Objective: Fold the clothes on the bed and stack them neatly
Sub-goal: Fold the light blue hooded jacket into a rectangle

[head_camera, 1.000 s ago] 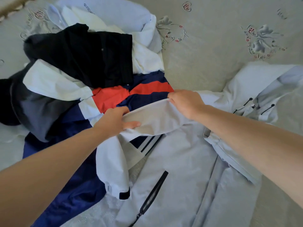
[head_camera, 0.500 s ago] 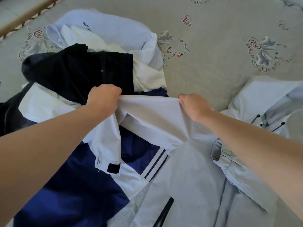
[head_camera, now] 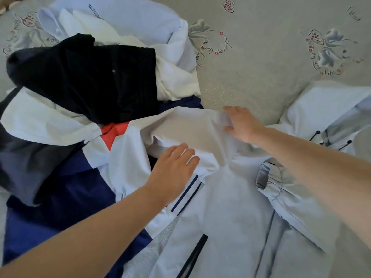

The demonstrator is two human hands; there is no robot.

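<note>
Pale blue jacket [head_camera: 230,207] lies spread flat on the bed [head_camera: 261,63], smooth thin woven fabric w/ a dark zip line down the front. Its sleeve [head_camera: 192,125] stretches out from the shoulder area toward the clothes pile, flattish w/ soft creases. Left hand [head_camera: 172,167] rests on the jacket just below that sleeve, grip wide, fingers straight & flat on the cloth, holding nothing. Right hand [head_camera: 243,125] sits at the sleeve's upper end, fingers spread, tips pressing into a small bunch of fabric; grip also wide.

Other cuff [head_camera: 269,177], gathered & elasticated, lies folded in on the jacket's right side. Hood [head_camera: 321,109] w/ dark round cord stoppers bunches up beyond the right forearm.

Left of the jacket: heap of unfolded clothes. Navy/white/red panelled garment [head_camera: 66,187] partly under the jacket's edge, slick looking. Black garment [head_camera: 90,77] on top of the heap, matte, w/ fine ribbing. White shirt [head_camera: 170,77] crumpled behind it, plus a light blue piece [head_camera: 130,15] w/ small printed lettering.

Bed cover is grey-beige, slightly nubby, printed w/ floral & heart motifs.
</note>
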